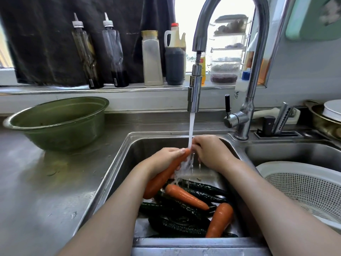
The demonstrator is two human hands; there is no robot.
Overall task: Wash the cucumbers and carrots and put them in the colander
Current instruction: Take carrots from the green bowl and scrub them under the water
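The left hand (pixel 162 160) grips a carrot (pixel 160 179) tilted into the tap stream (pixel 191 126) so the right hand (pixel 209 152), fingers curled on its tip, can rub it. Unwashed carrots (pixel 186 196) and cucumbers (pixel 177 226) lie in the sink (pixel 118 163), the colander (pixel 276 166) alongside.

My steel counter (pixel 36 191) runs all round the tap (pixel 245 115). Left of the tap, a green basin (pixel 60 130) sits on it. Straight below the tap, the sink (pixel 118 163) holds dark cucumbers (pixel 184 226) on its floor, with two carrots (pixel 186 196) lying among them. Right of the tap, a white colander (pixel 302 189) rests in the second basin (pixel 287 152). Behind the tap, bottles (pixel 152 58) stand on the sill (pixel 55 89).
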